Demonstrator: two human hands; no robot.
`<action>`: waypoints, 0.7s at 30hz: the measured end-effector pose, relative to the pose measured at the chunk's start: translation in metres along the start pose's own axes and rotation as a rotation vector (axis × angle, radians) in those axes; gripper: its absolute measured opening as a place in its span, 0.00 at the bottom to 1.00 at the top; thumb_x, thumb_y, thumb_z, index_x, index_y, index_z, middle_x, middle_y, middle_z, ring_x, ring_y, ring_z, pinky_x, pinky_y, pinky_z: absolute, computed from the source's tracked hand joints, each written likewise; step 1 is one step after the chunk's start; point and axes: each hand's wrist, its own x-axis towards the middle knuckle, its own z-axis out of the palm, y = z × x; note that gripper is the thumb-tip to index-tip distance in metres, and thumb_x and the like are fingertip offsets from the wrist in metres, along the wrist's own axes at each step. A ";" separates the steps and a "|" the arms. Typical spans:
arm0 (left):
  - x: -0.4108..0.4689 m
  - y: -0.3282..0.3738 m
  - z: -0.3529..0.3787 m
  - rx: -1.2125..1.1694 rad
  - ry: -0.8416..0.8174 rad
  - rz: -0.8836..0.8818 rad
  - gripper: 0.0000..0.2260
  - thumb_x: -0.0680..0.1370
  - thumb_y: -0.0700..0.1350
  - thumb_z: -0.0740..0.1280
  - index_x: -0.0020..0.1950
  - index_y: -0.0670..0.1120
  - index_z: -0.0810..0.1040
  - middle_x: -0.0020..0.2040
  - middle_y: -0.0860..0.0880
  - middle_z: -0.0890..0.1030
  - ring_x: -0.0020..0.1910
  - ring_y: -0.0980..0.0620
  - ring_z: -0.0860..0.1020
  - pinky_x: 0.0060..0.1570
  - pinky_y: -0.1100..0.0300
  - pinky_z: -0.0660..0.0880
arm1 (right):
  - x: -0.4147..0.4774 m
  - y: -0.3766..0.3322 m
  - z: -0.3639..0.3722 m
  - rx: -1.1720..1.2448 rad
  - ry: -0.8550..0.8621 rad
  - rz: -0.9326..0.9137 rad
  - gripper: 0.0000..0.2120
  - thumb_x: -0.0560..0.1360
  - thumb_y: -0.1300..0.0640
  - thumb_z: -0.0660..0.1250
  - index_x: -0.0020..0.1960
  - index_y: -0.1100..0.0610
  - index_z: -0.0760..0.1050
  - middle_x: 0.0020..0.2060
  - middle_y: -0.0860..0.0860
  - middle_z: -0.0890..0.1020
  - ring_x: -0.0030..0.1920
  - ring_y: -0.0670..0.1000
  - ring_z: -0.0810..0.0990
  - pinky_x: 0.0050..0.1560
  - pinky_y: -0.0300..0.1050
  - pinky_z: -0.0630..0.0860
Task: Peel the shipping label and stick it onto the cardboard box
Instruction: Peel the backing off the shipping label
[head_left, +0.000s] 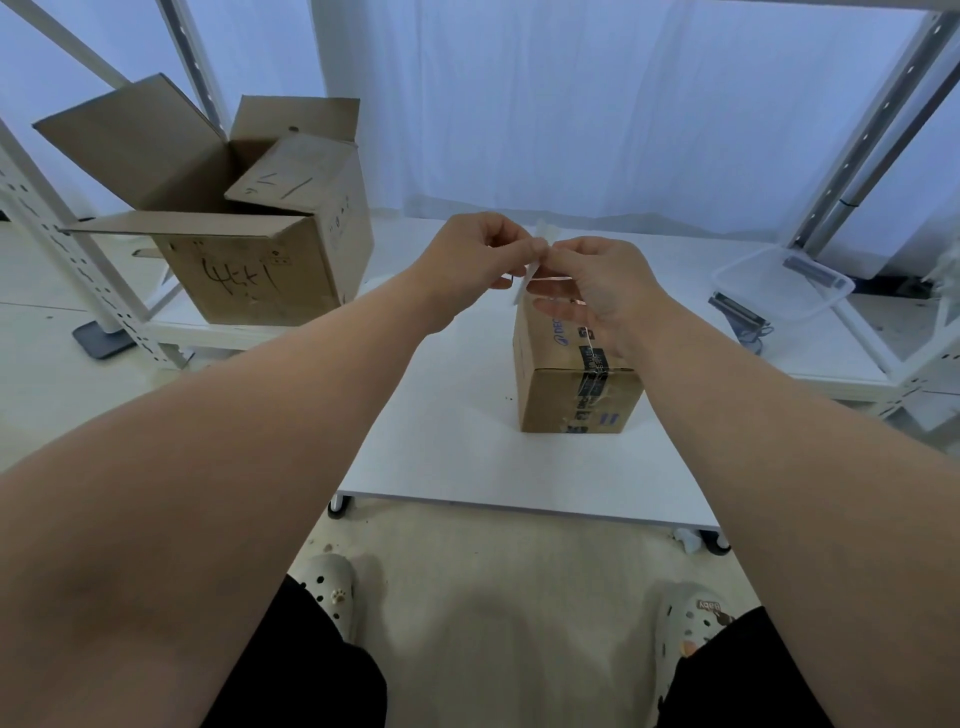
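Observation:
A small sealed cardboard box (576, 395) with black printed tape stands on the low white table (447, 415), right of centre. Above its far end both hands pinch a thin white shipping label (531, 270), seen almost edge-on. My left hand (480, 249) grips it from the left with thumb and fingers. Gripping from the right, my right hand (597, 286) has its lower fingers spread over the box top. The label's printed face is hidden.
A large open cardboard box (249, 260) with handwriting sits on a shelf at the left, a smaller box inside it. White metal racking (78, 249) flanks both sides. A clear plastic tray (784, 280) lies at the right. My feet in clogs stand below the table edge.

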 end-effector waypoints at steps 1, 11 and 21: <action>0.000 0.000 0.000 0.017 -0.015 -0.005 0.05 0.76 0.47 0.69 0.44 0.46 0.77 0.46 0.47 0.81 0.45 0.54 0.80 0.44 0.66 0.77 | 0.000 0.000 -0.001 0.005 0.009 0.001 0.02 0.74 0.61 0.70 0.44 0.59 0.77 0.39 0.55 0.84 0.36 0.49 0.83 0.42 0.44 0.82; -0.001 -0.001 -0.002 0.110 -0.052 -0.055 0.07 0.76 0.43 0.68 0.49 0.39 0.78 0.44 0.47 0.79 0.40 0.56 0.77 0.46 0.63 0.77 | 0.000 -0.001 0.000 0.010 0.037 0.008 0.03 0.77 0.61 0.66 0.47 0.60 0.77 0.40 0.55 0.84 0.36 0.51 0.84 0.41 0.45 0.83; 0.000 -0.003 -0.003 0.069 0.029 -0.040 0.06 0.78 0.43 0.66 0.41 0.46 0.76 0.45 0.46 0.80 0.46 0.52 0.77 0.47 0.63 0.75 | -0.001 0.002 0.002 -0.025 -0.050 0.009 0.06 0.74 0.56 0.71 0.47 0.58 0.77 0.40 0.52 0.84 0.37 0.50 0.83 0.42 0.44 0.83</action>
